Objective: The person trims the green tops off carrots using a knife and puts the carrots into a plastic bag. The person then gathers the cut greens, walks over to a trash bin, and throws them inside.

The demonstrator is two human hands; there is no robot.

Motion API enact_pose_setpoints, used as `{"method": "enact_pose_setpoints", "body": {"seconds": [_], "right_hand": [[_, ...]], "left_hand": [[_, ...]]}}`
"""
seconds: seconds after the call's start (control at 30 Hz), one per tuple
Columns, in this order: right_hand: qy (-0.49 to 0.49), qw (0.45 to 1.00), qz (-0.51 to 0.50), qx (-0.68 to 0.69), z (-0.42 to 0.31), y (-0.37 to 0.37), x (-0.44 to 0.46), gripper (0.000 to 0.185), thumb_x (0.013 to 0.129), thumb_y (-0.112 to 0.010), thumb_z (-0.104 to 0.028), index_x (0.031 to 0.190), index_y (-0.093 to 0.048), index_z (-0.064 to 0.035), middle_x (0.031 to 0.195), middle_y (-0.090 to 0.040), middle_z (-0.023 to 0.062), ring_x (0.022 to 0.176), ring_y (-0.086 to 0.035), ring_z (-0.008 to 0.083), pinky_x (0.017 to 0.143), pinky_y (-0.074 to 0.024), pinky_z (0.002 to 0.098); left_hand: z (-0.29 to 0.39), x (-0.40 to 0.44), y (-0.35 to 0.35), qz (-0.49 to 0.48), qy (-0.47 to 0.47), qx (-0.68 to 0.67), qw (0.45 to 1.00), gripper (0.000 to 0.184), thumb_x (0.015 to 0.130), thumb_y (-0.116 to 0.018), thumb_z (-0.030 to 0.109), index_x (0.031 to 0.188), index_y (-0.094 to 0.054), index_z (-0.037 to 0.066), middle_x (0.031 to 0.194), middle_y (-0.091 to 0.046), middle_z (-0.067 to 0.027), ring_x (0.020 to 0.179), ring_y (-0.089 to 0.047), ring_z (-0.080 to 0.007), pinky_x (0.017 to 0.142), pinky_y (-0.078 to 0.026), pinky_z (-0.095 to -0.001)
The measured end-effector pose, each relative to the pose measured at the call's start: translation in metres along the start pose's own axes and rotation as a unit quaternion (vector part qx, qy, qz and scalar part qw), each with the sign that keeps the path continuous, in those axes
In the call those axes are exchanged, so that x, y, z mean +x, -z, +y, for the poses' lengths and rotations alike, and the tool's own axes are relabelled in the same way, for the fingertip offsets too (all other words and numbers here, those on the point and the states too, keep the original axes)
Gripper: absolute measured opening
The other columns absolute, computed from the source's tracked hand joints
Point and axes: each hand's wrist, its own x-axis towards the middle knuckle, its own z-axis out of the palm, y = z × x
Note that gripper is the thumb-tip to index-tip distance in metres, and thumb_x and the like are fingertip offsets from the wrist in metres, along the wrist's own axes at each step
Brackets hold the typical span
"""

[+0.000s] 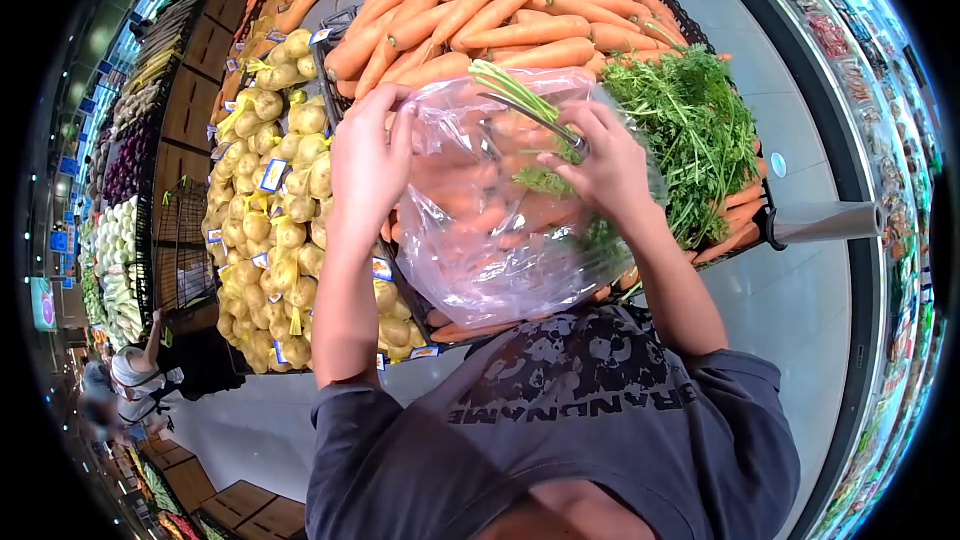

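Observation:
A clear plastic bag (470, 260) hangs spread between my hands in front of the carrots. At its upper left edge my left hand (375, 145) is closed on the plastic. My right hand (605, 155) pinches a bunch of green stems (515, 90) over the bag's right side; the stem ends point up and left. Some green leaves (545, 180) show below my right fingers, against the bag. Whether those leaves are inside the bag, I cannot tell. Carrots behind the plastic are seen through it.
Loose carrots (520, 20) are heaped behind the bag. Leafy greens (690, 130) lie to the right, near a roll of bags (825, 222). Netted yellow-brown produce (265, 220) fills the left bin. A person (140, 380) stands at the far lower left.

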Motion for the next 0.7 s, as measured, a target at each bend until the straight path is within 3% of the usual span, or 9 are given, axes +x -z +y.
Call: {"method": "enact_pose_setpoints", "body": {"seconds": [0.07,0.13,0.2,0.27,0.3,0.47,0.53,0.6,0.7], "right_hand": [[-0.089,0.995,0.014,-0.036,-0.001,-0.007,-0.004,0.037,0.080,-0.082,-0.026,0.106,-0.059,-0.0130,0.102,-0.067,0.0056,0.086,-0.067,0.0314,0.068,-0.0522,0.0431],[-0.090,0.996,0.021,-0.020,0.005,-0.010,-0.005,0.031,0.082,-0.078,-0.017,0.105,-0.059,-0.0120,0.088,-0.066,0.0106,0.080,-0.066,0.0326,0.067,-0.0515,0.0432],[-0.095,0.992,0.022,0.084,0.004,0.002,-0.007,0.026,0.082,-0.076,-0.012,0.104,-0.062,-0.0087,0.080,-0.062,0.0114,0.069,-0.063,0.0285,0.063,-0.0506,0.0378],[-0.144,0.957,0.055,0.246,0.008,0.011,-0.006,0.021,0.084,-0.075,-0.006,0.102,-0.064,-0.0045,0.072,-0.057,0.0024,0.061,-0.053,0.0085,0.056,-0.0428,0.0258],[-0.165,0.952,0.094,0.240,0.001,0.028,-0.005,0.019,0.085,-0.075,-0.006,0.101,-0.065,-0.0050,0.073,-0.058,0.0001,0.061,-0.053,0.0060,0.055,-0.0416,0.0241],[-0.188,0.819,0.391,0.375,-0.010,0.126,0.013,0.013,0.090,-0.076,-0.010,0.100,-0.068,-0.0057,0.080,-0.067,-0.0018,0.058,-0.052,-0.0001,0.048,-0.0356,0.0162],[-0.188,0.794,0.420,0.398,0.020,0.175,0.004,0.015,0.091,-0.076,-0.011,0.101,-0.069,-0.0019,0.089,-0.071,0.0029,0.057,-0.053,0.0011,0.046,-0.0366,0.0161],[-0.183,0.761,0.420,0.459,0.037,0.206,-0.002,0.020,0.090,-0.078,-0.013,0.101,-0.069,0.0014,0.090,-0.071,0.0046,0.055,-0.053,0.0029,0.047,-0.0411,0.0187],[-0.254,0.789,0.420,0.370,0.087,0.211,-0.015,0.028,0.088,-0.080,-0.019,0.105,-0.068,0.0005,0.083,-0.068,0.0058,0.058,-0.056,0.0079,0.051,-0.0446,0.0231]], "left_hand": [[-0.003,-0.004,-0.002,0.009,-0.007,-0.034,0.999,0.013,0.095,-0.062,0.008,0.104,-0.065,-0.001,0.096,-0.069,-0.0201,0.089,-0.068,-0.0390,0.077,-0.054,-0.0428],[-0.003,-0.006,-0.002,0.050,0.009,-0.083,0.995,0.015,0.097,-0.061,0.009,0.106,-0.065,-0.003,0.094,-0.069,-0.0198,0.081,-0.070,-0.0324,0.073,-0.055,-0.0398],[-0.005,-0.005,0.002,0.060,0.025,-0.149,0.987,0.015,0.100,-0.058,0.007,0.107,-0.064,-0.004,0.089,-0.069,-0.0146,0.066,-0.067,-0.0159,0.062,-0.054,-0.0304],[-0.009,-0.007,0.007,0.096,0.029,-0.186,0.978,0.015,0.101,-0.057,0.008,0.108,-0.064,-0.004,0.086,-0.068,-0.0088,0.067,-0.063,-0.0099,0.060,-0.052,-0.0263],[-0.014,-0.006,0.009,0.100,0.057,-0.225,0.967,0.015,0.103,-0.056,0.008,0.109,-0.064,-0.003,0.085,-0.067,-0.0040,0.067,-0.060,-0.0062,0.058,-0.049,-0.0239],[-0.035,0.010,0.022,0.165,0.052,-0.270,0.947,0.018,0.103,-0.054,0.008,0.115,-0.062,-0.002,0.099,-0.064,-0.0049,0.071,-0.057,-0.0053,0.060,-0.048,-0.0220],[-0.048,0.016,0.027,0.158,0.014,-0.196,0.968,0.018,0.102,-0.053,0.006,0.115,-0.062,-0.002,0.102,-0.064,-0.0052,0.082,-0.057,-0.0071,0.069,-0.051,-0.0236],[-0.034,0.017,0.032,0.129,0.047,-0.249,0.959,0.018,0.102,-0.052,0.005,0.115,-0.062,-0.003,0.101,-0.064,-0.0052,0.083,-0.057,-0.0080,0.072,-0.051,-0.0241],[-0.038,0.023,0.026,0.095,0.057,-0.217,0.970,0.019,0.102,-0.050,0.004,0.115,-0.062,-0.002,0.100,-0.063,-0.0041,0.081,-0.056,-0.0072,0.070,-0.050,-0.0235]]}}
